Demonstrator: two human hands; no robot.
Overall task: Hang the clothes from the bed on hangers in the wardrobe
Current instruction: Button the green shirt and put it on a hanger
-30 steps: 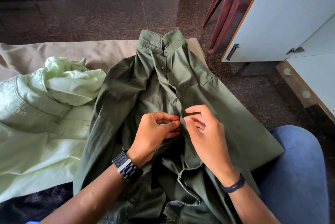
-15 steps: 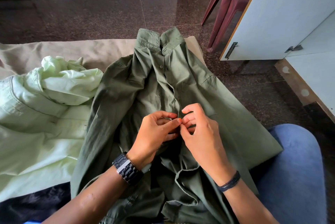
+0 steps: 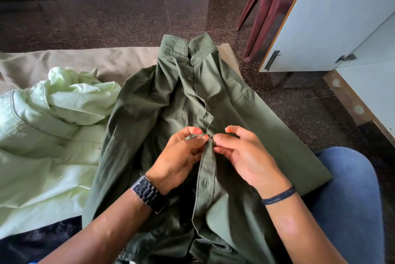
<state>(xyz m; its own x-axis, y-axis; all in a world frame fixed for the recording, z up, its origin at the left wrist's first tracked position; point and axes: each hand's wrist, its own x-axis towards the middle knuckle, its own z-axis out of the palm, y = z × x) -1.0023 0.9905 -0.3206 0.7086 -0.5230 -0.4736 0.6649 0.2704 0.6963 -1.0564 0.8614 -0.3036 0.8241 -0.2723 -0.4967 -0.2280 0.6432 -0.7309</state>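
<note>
on the bed [image 3: 119, 58], a left hand [image 3: 179, 157] and right hand [image 3: 245, 154] pinch the placket of a green shirt [image 3: 245, 114] at a button (fastening or undoing, unclear), a prep step before hangers, with the lower buttons seemingly next.

Olive shirt [image 3: 245, 118]: matt woven cloth, creased. Pale green garment [image 3: 49, 127]: crumpled cloth. Floor [image 3: 119, 18]: glossy speckled stone. Watch strap [image 3: 149, 196]: dark links. Door [image 3: 333, 13]: smooth, matt, metal handle [image 3: 271, 60].
</note>
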